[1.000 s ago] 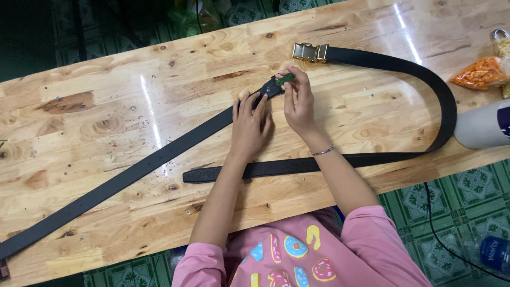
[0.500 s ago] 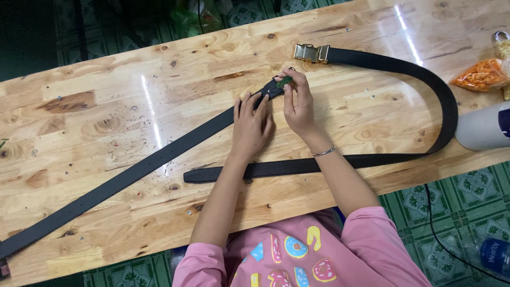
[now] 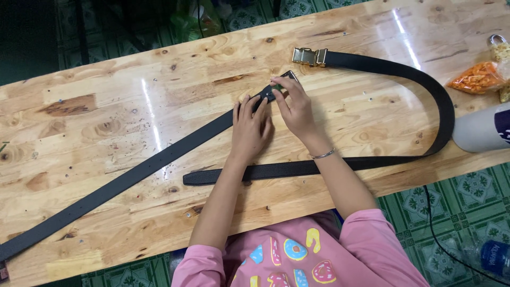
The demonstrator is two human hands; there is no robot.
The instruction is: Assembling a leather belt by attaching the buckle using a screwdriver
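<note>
A long black belt strap runs diagonally across the wooden table from the lower left toward the middle. My left hand lies flat on the strap near its upper end, pressing it down. My right hand pinches that strap end, with a small green thing at the fingertips. A second black belt with a gold buckle curves around the right side and returns under my forearms.
An orange snack bag and a grey-white cylinder sit at the table's right edge. A black cable and a plastic bottle lie on the green tiled floor.
My hands stay on the strap end; only the fingers have shifted slightly. Both belts lie as before.
</note>
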